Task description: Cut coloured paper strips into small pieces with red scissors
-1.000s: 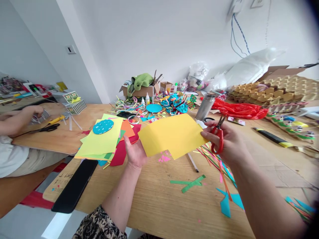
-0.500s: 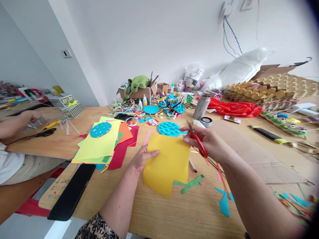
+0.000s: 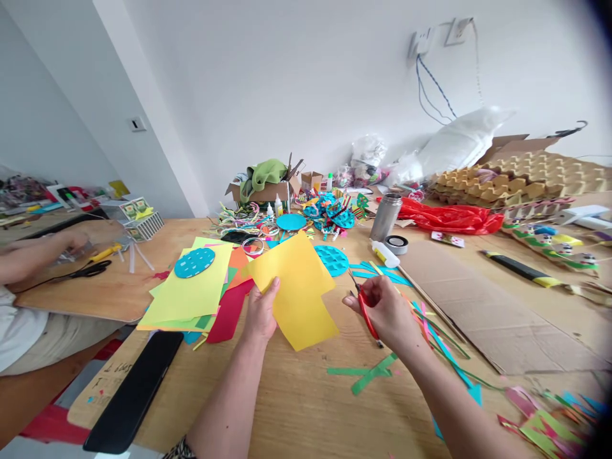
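The left hand [image 3: 262,313] grips one notched sheet of yellow paper [image 3: 297,288] between thumb and fingers, so the sheet stands above the surface [image 3: 296,408], between the two hands and mostly to the right of the left one. The right hand [image 3: 387,313] holds one pair of red-handled scissors [image 3: 367,311], blades up, apart from the sheet's right edge.

Behind the scissors lie one white glue bottle [image 3: 385,254], one steel flask [image 3: 385,217] standing upright and one round black-and-silver lid [image 3: 396,244] just beside them. Two green strips [image 3: 371,373] cross in front of the right hand. To the left are one dotted blue disc [image 3: 194,262] on a paper stack [image 3: 184,296] and one black phone-like slab [image 3: 135,389].
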The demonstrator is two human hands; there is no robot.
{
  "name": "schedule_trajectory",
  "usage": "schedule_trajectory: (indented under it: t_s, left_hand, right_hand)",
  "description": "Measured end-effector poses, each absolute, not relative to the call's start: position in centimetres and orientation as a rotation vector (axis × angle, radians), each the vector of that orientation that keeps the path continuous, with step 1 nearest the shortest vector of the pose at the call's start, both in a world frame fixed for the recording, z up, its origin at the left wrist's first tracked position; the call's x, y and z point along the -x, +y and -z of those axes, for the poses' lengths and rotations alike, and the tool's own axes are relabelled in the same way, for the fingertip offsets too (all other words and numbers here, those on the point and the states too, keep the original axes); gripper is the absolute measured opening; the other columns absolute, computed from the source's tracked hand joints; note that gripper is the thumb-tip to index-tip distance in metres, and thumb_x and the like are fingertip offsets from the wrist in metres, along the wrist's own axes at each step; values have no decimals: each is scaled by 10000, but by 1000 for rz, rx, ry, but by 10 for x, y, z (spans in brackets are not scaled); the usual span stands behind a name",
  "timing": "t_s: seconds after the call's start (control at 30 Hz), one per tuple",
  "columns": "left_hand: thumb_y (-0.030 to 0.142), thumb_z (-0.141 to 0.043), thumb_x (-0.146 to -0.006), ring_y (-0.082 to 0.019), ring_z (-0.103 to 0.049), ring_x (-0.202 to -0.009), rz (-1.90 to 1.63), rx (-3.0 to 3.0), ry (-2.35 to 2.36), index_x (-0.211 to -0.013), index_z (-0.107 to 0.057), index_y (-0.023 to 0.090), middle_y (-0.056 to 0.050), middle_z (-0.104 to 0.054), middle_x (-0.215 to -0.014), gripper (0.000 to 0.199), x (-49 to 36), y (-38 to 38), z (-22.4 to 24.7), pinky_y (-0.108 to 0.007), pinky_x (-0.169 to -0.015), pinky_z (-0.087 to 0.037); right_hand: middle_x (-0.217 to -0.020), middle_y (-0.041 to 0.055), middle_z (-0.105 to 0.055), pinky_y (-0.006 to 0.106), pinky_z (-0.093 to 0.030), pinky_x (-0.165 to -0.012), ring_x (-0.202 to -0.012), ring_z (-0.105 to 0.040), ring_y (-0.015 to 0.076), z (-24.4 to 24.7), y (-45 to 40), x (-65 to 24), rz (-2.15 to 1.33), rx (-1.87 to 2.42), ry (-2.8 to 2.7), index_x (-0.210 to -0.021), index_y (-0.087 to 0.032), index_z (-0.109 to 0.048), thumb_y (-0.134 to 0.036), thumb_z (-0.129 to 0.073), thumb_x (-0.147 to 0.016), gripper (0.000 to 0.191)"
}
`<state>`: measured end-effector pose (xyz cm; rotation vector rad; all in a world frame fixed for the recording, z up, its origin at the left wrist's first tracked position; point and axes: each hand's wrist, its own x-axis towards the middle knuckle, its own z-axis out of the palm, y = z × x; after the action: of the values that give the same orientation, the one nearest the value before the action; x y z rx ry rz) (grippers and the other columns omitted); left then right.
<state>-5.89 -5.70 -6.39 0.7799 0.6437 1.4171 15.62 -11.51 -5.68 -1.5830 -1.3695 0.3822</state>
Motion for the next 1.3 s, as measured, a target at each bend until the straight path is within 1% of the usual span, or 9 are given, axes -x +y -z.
schedule_trajectory:
  t_s: [0.07, 0.17, 0.27, 0.4, 0.5, 0.67, 0.9, 1.2, 1.3]
  left_hand:
    - [306, -722, -713, -267, -613, -1066, -1418, -785, 643, -1182, -585, 187, -117, -648, -1168, 502, 59, -57, 64, -398, -922, -465]
    - [323, -734, -699, -267, -625, -1044, -1421, -786, 659, -1175, -591, 191, -115, -658, -1150, 514, 58, -58, 64, -396, -915, -470]
    - [339, -736, -695, -271, -626, -1042, -1412, -790, 684, -1170, -595, 193, -116, -665, -1135, 516, 57, -60, 64, -397, -908, -475]
    - [326, -710, -727, -268, -606, -1080, -1427, -817, 688, -1174, -589, 198, -110, -656, -1156, 481, 55, -60, 66, -392, -917, -471]
    - [336, -710, -725, -272, -601, -1087, -1438, -849, 711, -1178, -587, 195, -111, -659, -1150, 491, 53, -61, 66, -392, -925, -466]
    - [354, -712, -718, -281, -597, -1093, -1435, -886, 769, -1171, -588, 173, -117, -680, -1101, 503, 52, -63, 65, -385, -912, -476]
    - [356, -722, -704, -277, -603, -1084, -1440, -906, 773, -1172, -589, 180, -110, -684, -1091, 519, 51, -63, 64, -376, -914, -476]
    - [311, -705, -732, -269, -584, -1116, -1438, -875, 747, -1150, -597, 179, -104, -674, -1117, 452, 52, -64, 62, -375, -935, -464]
    - [311, -713, -724, -267, -591, -1105, -1449, -865, 732, -1158, -593, 180, -107, -668, -1132, 469, 52, -63, 63, -378, -938, -462]
  right_hand:
    - [-584, -35, -481, 246, -341, -473, -517, -460, 127, 55, -117, -157, -444, 1621, -1347, -707, -213, -432, -528, -699, -664, 415]
    - [-544, -32, -488, 244, -364, -464, -497, -497, 134, 54, -122, -154, -723, 1575, -1330, -640, -216, -418, -548, -648, -697, 408]
    - [-516, -31, -506, 238, -387, -456, -484, -537, 141, 56, -128, -147, -958, 1486, -1304, -634, -216, -417, -538, -617, -728, 391]
    - [-525, -1, -577, 233, -395, -457, -489, -574, 149, 61, -135, -137, -1089, 1440, -1301, -655, -203, -450, -521, -610, -745, 367]
    - [-540, 13, -604, 231, -401, -471, -502, -581, 147, 66, -135, -135, -1109, 1426, -1308, -669, -194, -464, -526, -598, -759, 369]
    - [-522, 1, -591, 225, -402, -462, -479, -566, 135, 71, -134, -136, -1140, 1365, -1309, -657, -196, -444, -572, -573, -767, 412]
    - [-503, -12, -581, 214, -396, -420, -436, -555, 124, 68, -135, -134, -1213, 1339, -1226, -626, -200, -426, -579, -615, -728, 435]
    - [-489, -6, -577, 223, -379, -428, -427, -533, 116, 61, -136, -134, -1190, 1356, -1209, -617, -188, -467, -573, -616, -728, 428]
    - [-494, -9, -569, 241, -407, -444, -437, -539, 125, 59, -135, -133, -1168, 1340, -1136, -615, -193, -459, -599, -630, -696, 448]
